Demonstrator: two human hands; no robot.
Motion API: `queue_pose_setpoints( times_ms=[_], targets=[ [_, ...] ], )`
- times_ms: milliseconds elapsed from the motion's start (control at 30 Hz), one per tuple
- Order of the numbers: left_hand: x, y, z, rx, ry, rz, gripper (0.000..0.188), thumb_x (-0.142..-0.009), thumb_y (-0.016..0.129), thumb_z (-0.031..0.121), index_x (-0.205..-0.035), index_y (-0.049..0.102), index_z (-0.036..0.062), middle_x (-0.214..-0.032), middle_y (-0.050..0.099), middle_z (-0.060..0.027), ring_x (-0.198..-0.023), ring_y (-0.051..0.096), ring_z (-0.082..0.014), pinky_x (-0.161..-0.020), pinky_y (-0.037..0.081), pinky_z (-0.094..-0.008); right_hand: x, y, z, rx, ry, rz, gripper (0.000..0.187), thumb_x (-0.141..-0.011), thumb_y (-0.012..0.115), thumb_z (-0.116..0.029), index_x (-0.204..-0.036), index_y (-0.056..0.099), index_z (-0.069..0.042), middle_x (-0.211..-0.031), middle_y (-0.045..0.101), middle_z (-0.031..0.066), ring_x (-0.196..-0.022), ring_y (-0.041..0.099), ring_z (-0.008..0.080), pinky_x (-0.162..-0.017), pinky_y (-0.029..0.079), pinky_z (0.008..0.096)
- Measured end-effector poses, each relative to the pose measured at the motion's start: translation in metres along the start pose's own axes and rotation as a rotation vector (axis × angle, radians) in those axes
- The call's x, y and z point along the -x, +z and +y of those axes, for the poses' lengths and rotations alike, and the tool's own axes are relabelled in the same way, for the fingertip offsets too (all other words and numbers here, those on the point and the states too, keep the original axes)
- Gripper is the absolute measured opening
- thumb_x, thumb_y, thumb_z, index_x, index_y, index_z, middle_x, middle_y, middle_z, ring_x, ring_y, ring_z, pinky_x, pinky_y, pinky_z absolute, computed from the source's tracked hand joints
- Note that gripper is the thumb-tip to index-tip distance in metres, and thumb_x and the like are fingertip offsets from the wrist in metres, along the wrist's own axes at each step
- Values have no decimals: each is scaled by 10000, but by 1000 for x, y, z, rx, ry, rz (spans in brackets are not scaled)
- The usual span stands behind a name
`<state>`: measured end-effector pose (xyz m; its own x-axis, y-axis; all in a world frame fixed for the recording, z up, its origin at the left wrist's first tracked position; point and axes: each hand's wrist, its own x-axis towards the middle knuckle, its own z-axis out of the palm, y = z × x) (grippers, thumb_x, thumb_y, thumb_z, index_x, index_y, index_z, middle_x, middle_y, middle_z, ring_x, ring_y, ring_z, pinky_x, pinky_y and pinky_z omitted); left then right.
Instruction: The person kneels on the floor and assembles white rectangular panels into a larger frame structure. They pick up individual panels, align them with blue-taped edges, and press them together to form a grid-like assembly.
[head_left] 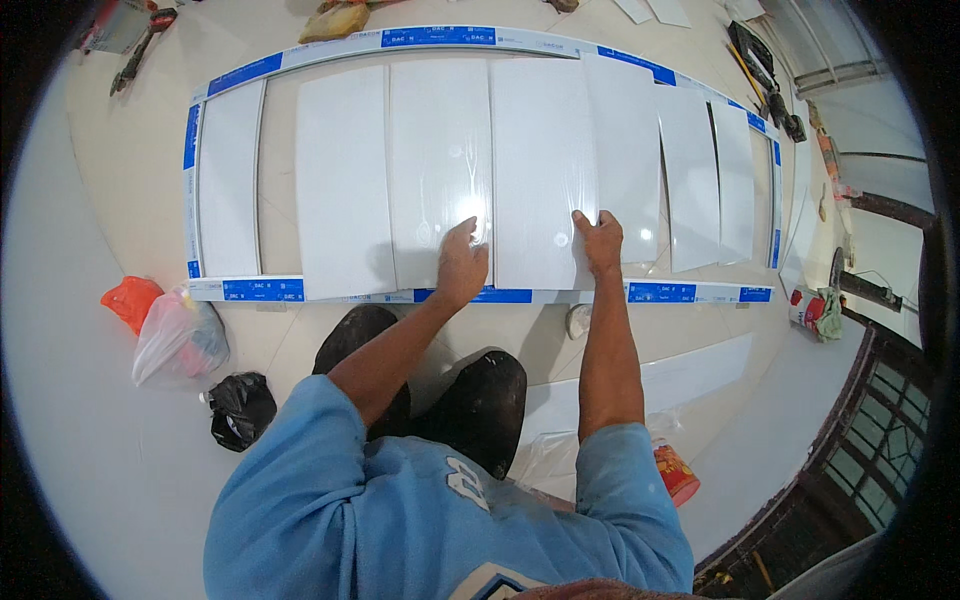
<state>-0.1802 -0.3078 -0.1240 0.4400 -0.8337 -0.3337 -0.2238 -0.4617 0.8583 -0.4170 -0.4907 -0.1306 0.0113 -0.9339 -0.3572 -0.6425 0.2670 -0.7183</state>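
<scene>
Over on the left, a black plastic bag point(240, 412) sits outside the blue-and-white frame point(438, 37), across which white panels point(342, 170) lie in a row. The left hand point(464, 265), fingers loosely bent, is at the left edge of a middle panel point(542, 150), whether gripping I can't tell. At that panel's right edge the right hand point(601, 245) has thumb and forefinger parted, its hold equally unclear to me.

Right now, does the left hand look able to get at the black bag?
Probably yes: the black bag lies uncovered on the person's left, though the left hand, now over the white panels, would have to swing back around the left knee.
</scene>
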Motion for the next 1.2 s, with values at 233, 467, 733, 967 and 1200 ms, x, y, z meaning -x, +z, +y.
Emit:
queue_pose_setpoints(
  times_ms=[233,467,733,967,1200],
  targets=[
    [28,-83,-19,-780,356,-291,906,-897,779,302,-1645,323,69,-1720,251,-186,-1613,167,-399,-1287,123,-627,-13,4,2,-117,-30,-37,382,-874,859,-270,-775,591,-17,-725,533,20,-683,449,136,-593,428,371],
    [27,-93,-26,-822,336,-396,979,-902,786,361,-1684,245,125,-1768,109,-155,-1630,96,-386,-1303,66,-619,-16,-2,-3,-85,1,-118,363,-882,851,-269,-785,590,-37,-740,513,-14,-696,437,114,-598,408,330],
    [23,-91,-24,-813,276,-447,985,-915,774,367,-1692,221,119,-1770,105,-173,-1634,77,-399,-1302,44,-627,-23,0,16,-62,32,-157,362,-890,840,-287,-882,644,17,-818,599,39,-758,506,145,-683,466,345],
    [23,-86,-15,-858,293,-451,999,-901,773,361,-1687,224,79,-1761,117,-220,-1625,67,-449,-1291,31,-647,-26,-5,-8,550,0,-222,685,-913,710,-598,-1112,669,57,-1047,732,315,-1022,712,475,-908,558,535],
    [23,-78,-11,-939,314,-463,1044,-874,808,349,-1681,218,48,-1752,112,-258,-1616,61,-488,-1278,34,-664,-27,-8,-22,605,26,-221,634,-964,644,-567,-1077,712,53,-1028,740,307,-1013,724,465,-909,578,526]
  ],
)
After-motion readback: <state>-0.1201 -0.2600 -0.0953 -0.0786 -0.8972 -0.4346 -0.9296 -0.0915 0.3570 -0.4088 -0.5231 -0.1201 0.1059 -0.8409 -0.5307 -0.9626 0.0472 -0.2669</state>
